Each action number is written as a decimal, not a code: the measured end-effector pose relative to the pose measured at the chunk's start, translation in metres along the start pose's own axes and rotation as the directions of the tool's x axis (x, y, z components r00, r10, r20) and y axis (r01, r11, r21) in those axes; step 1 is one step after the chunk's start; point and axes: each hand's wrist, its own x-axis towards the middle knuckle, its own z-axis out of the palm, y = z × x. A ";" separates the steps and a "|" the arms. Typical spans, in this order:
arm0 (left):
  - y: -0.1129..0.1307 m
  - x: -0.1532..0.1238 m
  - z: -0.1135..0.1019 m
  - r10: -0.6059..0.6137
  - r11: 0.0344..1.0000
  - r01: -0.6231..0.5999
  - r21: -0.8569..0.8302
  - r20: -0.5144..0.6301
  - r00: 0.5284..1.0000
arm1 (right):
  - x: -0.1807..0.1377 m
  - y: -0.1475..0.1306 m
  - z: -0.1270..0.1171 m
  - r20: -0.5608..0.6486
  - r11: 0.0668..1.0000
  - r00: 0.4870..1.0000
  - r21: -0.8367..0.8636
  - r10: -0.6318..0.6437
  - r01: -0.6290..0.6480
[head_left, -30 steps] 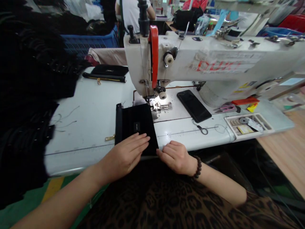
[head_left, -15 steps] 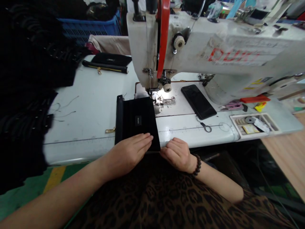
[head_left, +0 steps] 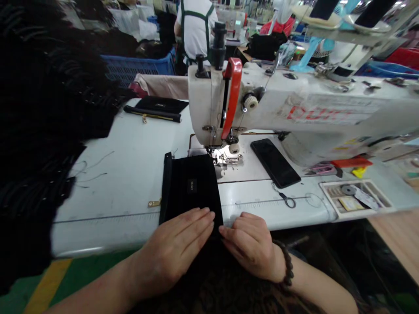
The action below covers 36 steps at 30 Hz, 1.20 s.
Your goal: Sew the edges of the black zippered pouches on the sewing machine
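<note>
A black fabric pouch piece (head_left: pixel 178 192) with a small label and a zipper strip along its left side lies on the sewing machine bed. Its far right corner reaches the presser foot (head_left: pixel 211 152). My left hand (head_left: pixel 178 244) rests flat over the near part of the piece, fingers extended together. At the near right edge, my right hand (head_left: pixel 250 244) has its fingers curled in, thumb and forefinger pinching that edge. A gold zipper pull (head_left: pixel 154 203) sticks out to the left. The near end of the piece blends into dark clothing.
The white sewing machine (head_left: pixel 278 100) stands ahead. Right of the needle lie a phone (head_left: pixel 275 162) and a small parts tray (head_left: pixel 327 198). Another black zippered piece (head_left: pixel 160 106) sits at the back left. Dark material (head_left: pixel 42 131) hangs at left; a person (head_left: pixel 196 30) stands beyond.
The view has tilted up, so everything sits lower and more of the background shows. My left hand stays flat on the fabric; my right hand stays at its right edge.
</note>
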 end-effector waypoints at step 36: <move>-0.083 0.029 0.017 0.106 0.981 -0.132 0.143 0.177 0.979 | 0.045 0.062 -0.002 0.699 0.942 0.709 -0.289 0.088 0.168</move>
